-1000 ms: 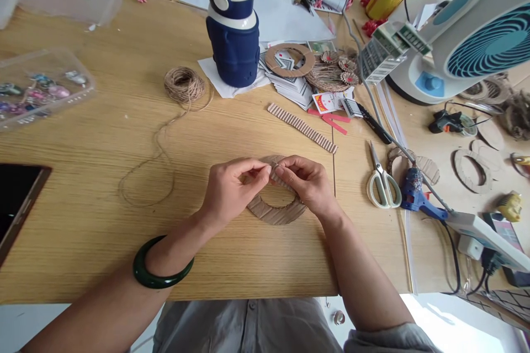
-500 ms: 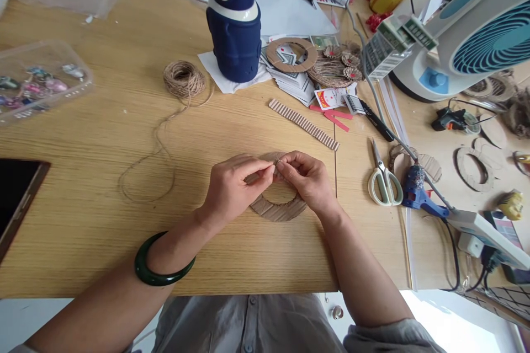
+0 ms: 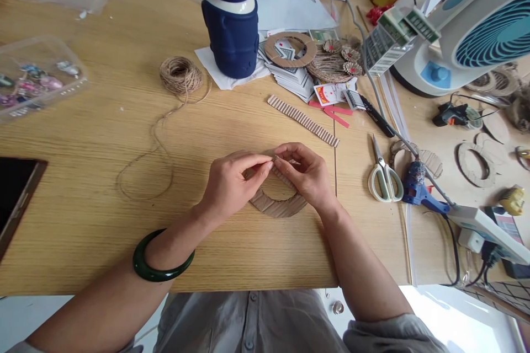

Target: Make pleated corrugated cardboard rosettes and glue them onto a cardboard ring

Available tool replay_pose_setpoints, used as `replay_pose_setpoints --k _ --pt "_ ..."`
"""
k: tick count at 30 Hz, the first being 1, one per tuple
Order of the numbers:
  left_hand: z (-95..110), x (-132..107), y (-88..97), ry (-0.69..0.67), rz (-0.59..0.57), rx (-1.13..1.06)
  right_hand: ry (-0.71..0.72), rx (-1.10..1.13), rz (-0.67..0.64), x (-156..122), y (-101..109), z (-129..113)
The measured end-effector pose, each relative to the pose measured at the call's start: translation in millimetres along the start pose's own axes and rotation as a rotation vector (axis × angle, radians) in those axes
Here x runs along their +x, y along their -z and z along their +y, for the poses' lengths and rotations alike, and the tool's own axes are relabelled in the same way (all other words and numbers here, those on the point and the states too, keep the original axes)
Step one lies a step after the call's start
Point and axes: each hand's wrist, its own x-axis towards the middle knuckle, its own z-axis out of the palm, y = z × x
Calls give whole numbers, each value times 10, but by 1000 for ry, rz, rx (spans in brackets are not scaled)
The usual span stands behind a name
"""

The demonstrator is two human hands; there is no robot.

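My left hand (image 3: 229, 179) and my right hand (image 3: 304, 174) meet fingertip to fingertip over a corrugated cardboard ring (image 3: 278, 208). Both are closed in a pinch, thumb against finger. A tiny bit of something shows between the fingertips, too small to name. The ring lies flat on the table, its far side largely hidden by my hands. Left of my hands a loose loop of twine (image 3: 154, 138) runs down from the twine ball (image 3: 181, 75). Beyond them lies a strip of corrugated cardboard (image 3: 303, 120).
Scissors (image 3: 385, 174) and a blue glue gun (image 3: 418, 190) lie to the right, near a power strip (image 3: 488, 234) and a fan (image 3: 443, 60). A blue bottle (image 3: 232, 33) stands at the back beside playing cards (image 3: 296, 83). A dark tablet (image 3: 16, 193) and a clear box (image 3: 41, 85) are at left.
My right fingers have lifted and spread slightly while the thumb stays at the left fingertips. The whole view has shifted a little; the ring stays in place.
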Motion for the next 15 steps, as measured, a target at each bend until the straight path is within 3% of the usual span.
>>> replay_pose_setpoints --k 9,12,15 --pt "-13 -14 -9 -112 -21 130 132 -147 -8 -36 3 -54" --pt "0 -9 -9 -117 -38 98 89 -119 9 -31 20 -55" --pt "25 4 1 -27 -72 -12 29 -79 32 -19 53 -61"
